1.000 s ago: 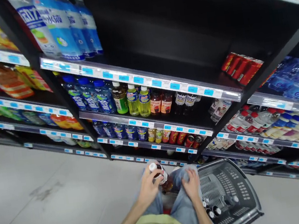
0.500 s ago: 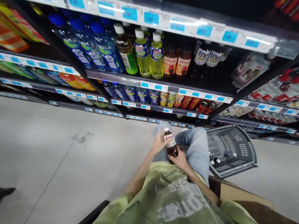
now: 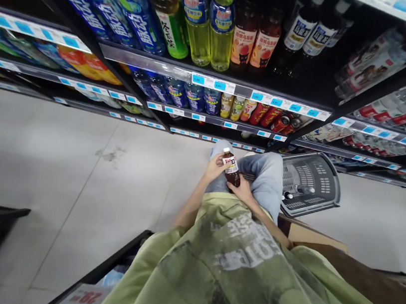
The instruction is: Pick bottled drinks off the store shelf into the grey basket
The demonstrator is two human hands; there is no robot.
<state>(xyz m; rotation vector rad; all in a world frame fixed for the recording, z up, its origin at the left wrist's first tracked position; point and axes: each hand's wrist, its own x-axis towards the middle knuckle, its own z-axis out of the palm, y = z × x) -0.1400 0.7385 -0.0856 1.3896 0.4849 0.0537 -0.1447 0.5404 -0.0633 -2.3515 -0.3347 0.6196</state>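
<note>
Between my two hands, in front of my lap, is a drink bottle (image 3: 231, 164) with dark liquid, a white cap and a pale label. My left hand (image 3: 216, 167) grips its upper side by the label. Lower down, my right hand (image 3: 242, 188) is wrapped round the base. The bottle stands roughly upright, cap pointing toward the shelf. Right of my knees a dark grey shopping basket (image 3: 323, 175) sits on the floor, with a few bottles (image 3: 304, 189) lying in it.
Ahead runs a drinks shelf (image 3: 175, 65) with price tags along its edges. It holds blue-labelled bottles (image 3: 145, 24), yellow drink bottles (image 3: 222, 31) and dark bottles with white labels (image 3: 301, 32). A cardboard box (image 3: 309, 235) is at my right. Behind my left side is a display stand (image 3: 103, 274).
My view has tilted and come nearer the shelf, so the shelf bottles look larger and higher. Both hands still hold the same bottle, in nearly the same pose.
</note>
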